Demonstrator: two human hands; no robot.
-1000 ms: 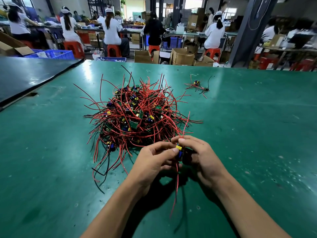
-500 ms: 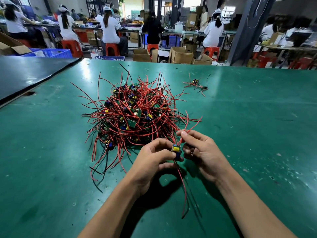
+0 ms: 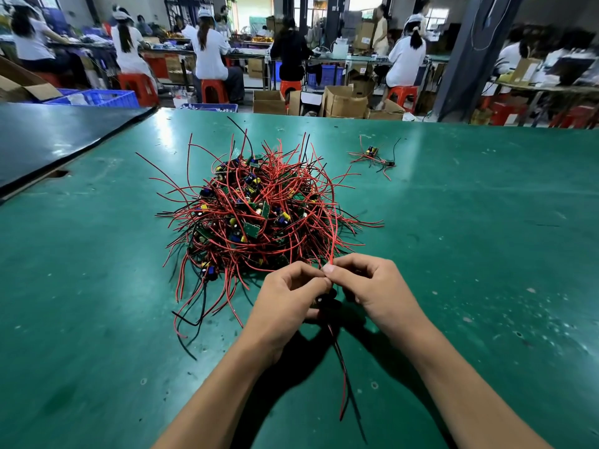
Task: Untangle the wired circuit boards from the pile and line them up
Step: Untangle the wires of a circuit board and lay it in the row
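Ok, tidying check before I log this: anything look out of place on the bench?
Nothing damaged or spilled. The pile is a thick knot of red and black wires, and one wired board lies alone, far right on the table, wires splayed, with no line formed yet.

Busy workshop floor behind a wide green desk (image 3: 486, 254)

Up at ten o'clock a darker desk (image 3: 48, 137) butts against the green one, and just past it sits a blue crate (image 3: 103, 98) beside an open cardboard box (image 3: 26, 89). Along twelve o'clock, workers in white tops (image 3: 209, 50) sit with their backs turned on red stools (image 3: 212, 90) at long benches, one person in black (image 3: 290, 50) among them. More cardboard boxes (image 3: 345, 103) stand on the floor right behind the desk's far edge, and at two o'clock a dark pillar (image 3: 466, 59) rises out of view.
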